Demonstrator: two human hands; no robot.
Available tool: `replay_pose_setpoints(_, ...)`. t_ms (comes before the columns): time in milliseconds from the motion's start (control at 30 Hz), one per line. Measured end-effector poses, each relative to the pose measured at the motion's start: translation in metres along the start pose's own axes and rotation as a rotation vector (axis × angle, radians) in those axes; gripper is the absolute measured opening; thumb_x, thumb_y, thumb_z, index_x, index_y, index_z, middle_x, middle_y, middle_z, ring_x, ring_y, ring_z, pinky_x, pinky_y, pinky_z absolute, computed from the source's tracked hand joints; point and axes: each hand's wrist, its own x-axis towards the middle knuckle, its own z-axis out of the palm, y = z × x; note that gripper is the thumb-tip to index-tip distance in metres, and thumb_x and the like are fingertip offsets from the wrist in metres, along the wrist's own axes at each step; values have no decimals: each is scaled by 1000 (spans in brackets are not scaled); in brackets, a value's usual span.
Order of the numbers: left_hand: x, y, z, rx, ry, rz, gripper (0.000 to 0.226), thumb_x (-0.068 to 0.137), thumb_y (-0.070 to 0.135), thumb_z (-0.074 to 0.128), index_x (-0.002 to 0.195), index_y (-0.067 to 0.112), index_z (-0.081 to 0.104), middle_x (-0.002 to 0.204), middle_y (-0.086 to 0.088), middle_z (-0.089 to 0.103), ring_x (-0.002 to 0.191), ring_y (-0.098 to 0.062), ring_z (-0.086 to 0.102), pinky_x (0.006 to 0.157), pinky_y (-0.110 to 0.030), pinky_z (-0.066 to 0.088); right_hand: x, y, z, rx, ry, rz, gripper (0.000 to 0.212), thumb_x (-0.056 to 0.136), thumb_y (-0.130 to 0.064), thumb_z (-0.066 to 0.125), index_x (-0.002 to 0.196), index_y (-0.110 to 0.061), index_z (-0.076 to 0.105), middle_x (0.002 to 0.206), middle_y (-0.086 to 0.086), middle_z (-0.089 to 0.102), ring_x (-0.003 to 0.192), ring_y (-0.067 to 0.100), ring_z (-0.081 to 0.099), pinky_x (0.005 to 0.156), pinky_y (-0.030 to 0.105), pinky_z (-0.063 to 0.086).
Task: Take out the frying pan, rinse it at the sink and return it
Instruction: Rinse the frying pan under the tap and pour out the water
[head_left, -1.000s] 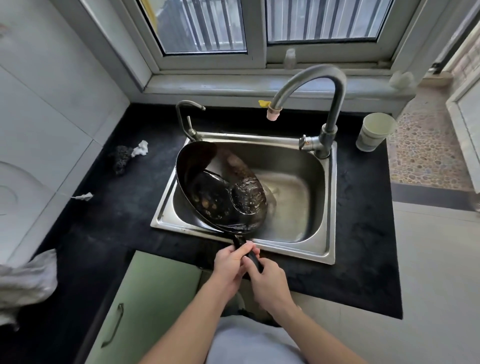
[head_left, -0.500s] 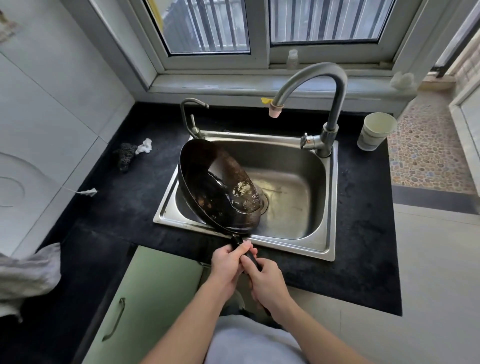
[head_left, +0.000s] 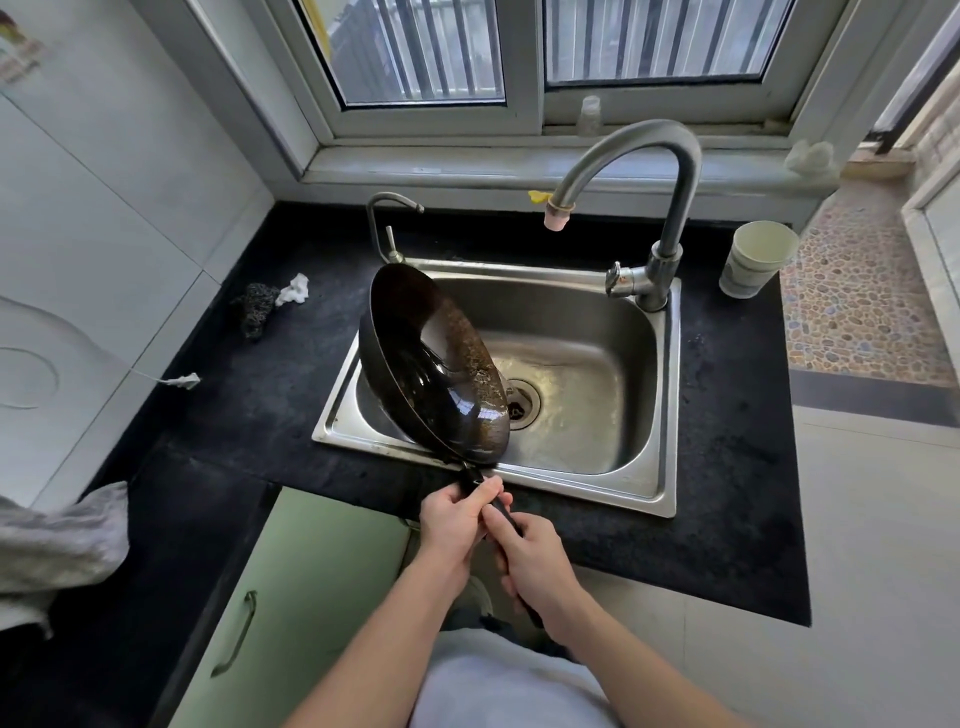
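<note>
A scouring pad (head_left: 254, 312) lies on the black surface (head_left: 249, 415) left of the steel sink (head_left: 670, 415). The frying pan (head_left: 431, 374), dark, glossy and rust-speckled, tilts steeply over the basin's left half; the right half is open. Left hand (head_left: 457, 525) and right hand (head_left: 535, 561) both grip its handle (head_left: 498, 506) at the front rim. A paper cup (head_left: 756, 260) stands right.

One pan (head_left: 436, 374), two taps (head_left: 644, 208) (head_left: 387, 223), one cup (head_left: 758, 257).
</note>
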Motion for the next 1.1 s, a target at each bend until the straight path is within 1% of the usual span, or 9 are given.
replay_pose_setpoints(200,1,1,-4,89,60,47,10,83,12,74,87,3,73,82,-16,76,79,-25,73,79,-42,61,-2,-4,4,42,-37,23,38,100,-40,52,76,-11,57,53,-2,48,37,12,40,32,22,33)
replay_pose_setpoints(367,1,5,-7,152,84,83,12,81,15,77,85,4,74,78,-12,77,74,-22,73,70,-34,61,-1,-7,9,134,-65,63,40,99,-42,51,74,-12,52,52,-2,47,37,12,38,33,22,31)
replay_pose_setpoints(433,3,7,-7,174,88,87,13,81,17,78,83,4,75,76,-11,77,73,-23,74,71,-37,61,0,-8,10,179,-77,81,40,99,-43,51,75,-11,50,51,-2,47,37,12,37,33,21,31)
replay_pose_setpoints(567,5,7,-6,228,88,80,16,79,21,80,80,5,75,74,-8,77,74,-26,74,78,-44,61,2,-7,10,226,-95,105,39,99,-45,51,77,-12,48,51,-2,46,37,11,35,32,20,29)
replay_pose_setpoints(733,4,7,-5,251,93,75,18,78,23,80,77,5,75,72,-7,77,76,-28,75,79,-45,61,4,-3,6,247,-123,121,35,99,-43,50,85,-10,47,51,-3,47,36,11,36,32,19,29)
replay_pose_setpoints(900,3,8,-2,276,110,83,19,77,23,81,75,6,75,70,-6,77,77,-29,75,77,-44,61,6,-2,3,286,-152,147,35,99,-45,50,88,-11,47,52,-3,47,37,11,36,33,19,28)
replay_pose_setpoints(1033,1,11,1,310,113,104,20,76,26,82,75,7,75,69,-4,77,76,-28,75,71,-40,60,7,-4,0,338,-161,171,38,99,-46,50,84,-11,50,53,-1,46,37,11,35,33,19,28)
replay_pose_setpoints(1100,0,13,3,337,118,118,23,74,28,83,74,7,74,68,-3,77,75,-30,75,70,-42,59,8,-4,-1,372,-169,182,39,98,-47,50,81,-12,51,54,0,45,37,11,34,33,19,26)
